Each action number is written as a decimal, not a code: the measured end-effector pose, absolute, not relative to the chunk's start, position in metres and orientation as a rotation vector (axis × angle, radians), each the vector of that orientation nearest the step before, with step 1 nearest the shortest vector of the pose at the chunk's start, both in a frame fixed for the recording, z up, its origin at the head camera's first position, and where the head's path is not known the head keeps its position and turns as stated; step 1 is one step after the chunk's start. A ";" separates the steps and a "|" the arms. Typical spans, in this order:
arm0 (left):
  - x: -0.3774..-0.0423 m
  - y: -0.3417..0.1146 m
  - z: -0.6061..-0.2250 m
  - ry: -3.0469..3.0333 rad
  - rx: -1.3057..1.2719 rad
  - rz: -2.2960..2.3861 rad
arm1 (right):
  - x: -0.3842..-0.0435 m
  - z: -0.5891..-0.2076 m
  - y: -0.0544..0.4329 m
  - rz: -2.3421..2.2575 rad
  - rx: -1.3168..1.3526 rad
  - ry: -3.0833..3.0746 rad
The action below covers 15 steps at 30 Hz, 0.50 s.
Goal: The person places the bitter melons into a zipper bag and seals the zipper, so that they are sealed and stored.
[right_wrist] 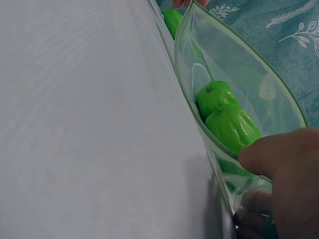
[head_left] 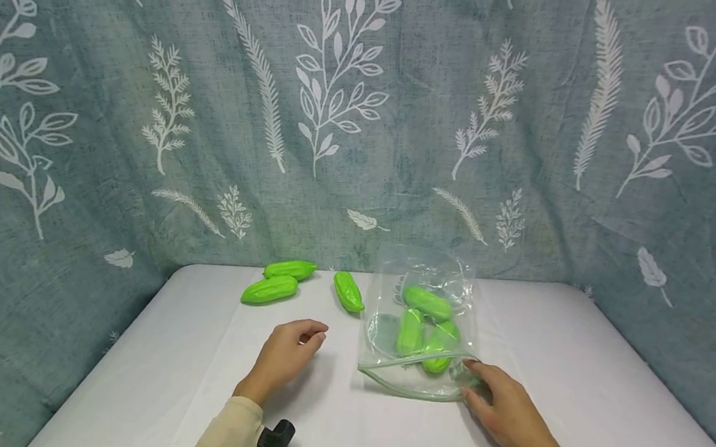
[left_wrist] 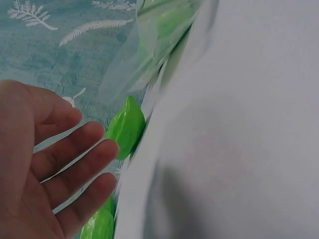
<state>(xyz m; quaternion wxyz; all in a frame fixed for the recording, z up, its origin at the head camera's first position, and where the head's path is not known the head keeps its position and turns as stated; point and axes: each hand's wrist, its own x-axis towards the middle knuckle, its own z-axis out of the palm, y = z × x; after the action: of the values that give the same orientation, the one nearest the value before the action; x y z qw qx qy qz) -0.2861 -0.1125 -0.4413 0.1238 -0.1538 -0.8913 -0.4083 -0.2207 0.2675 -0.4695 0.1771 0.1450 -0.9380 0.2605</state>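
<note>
A clear zip bag (head_left: 382, 333) with a pale green rim lies on the table, its mouth gaping toward me. Inside are three shiny green gourd-like vegetables (head_left: 411, 333), ridged and plastic-looking. At the bag's right corner my right hand (head_left: 504, 410) pinches the rim; in the right wrist view its thumb (right_wrist: 256, 157) lies over the edge and the fingers are partly hidden. My left hand (head_left: 285, 352) hovers left of the bag with relaxed fingers, holding nothing. Nearest to it is one loose green vegetable (head_left: 348, 292), beside the bag.
Two more green vegetables, one behind (head_left: 290, 269) and one in front (head_left: 270, 290), lie side by side at the back left. The white-covered table (head_left: 177, 392) ends at a blue-green leaf-patterned curtain (head_left: 403, 149), which also hangs along both sides.
</note>
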 end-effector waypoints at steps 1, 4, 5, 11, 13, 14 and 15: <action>-0.287 -0.115 -0.440 -2.606 -0.443 -1.186 | -0.221 -0.469 0.268 0.731 0.413 -2.650; -0.291 -0.123 -0.438 -2.616 -0.428 -1.181 | -0.221 -0.469 0.268 0.723 0.426 -2.634; -0.292 -0.126 -0.438 -2.621 -0.418 -1.177 | -0.222 -0.469 0.268 0.722 0.427 -2.632; -0.297 -0.143 -0.441 -2.632 -0.344 -1.172 | -0.223 -0.470 0.268 0.731 0.439 -2.633; -0.298 -0.147 -0.442 -2.637 -0.326 -1.173 | -0.223 -0.470 0.268 0.735 0.442 -2.636; -0.299 -0.149 -0.443 -2.642 -0.313 -1.177 | -0.223 -0.471 0.268 0.738 0.441 -2.636; -0.299 -0.151 -0.443 -2.646 -0.302 -1.181 | -0.223 -0.471 0.268 0.740 0.442 -2.639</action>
<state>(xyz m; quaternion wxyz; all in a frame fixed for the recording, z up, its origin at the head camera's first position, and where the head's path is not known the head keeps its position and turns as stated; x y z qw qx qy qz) -0.2991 -0.1513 -0.4432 0.1140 -0.1031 -0.9023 -0.4027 -0.2231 0.2679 -0.4713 0.1818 0.1564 -0.9348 0.2621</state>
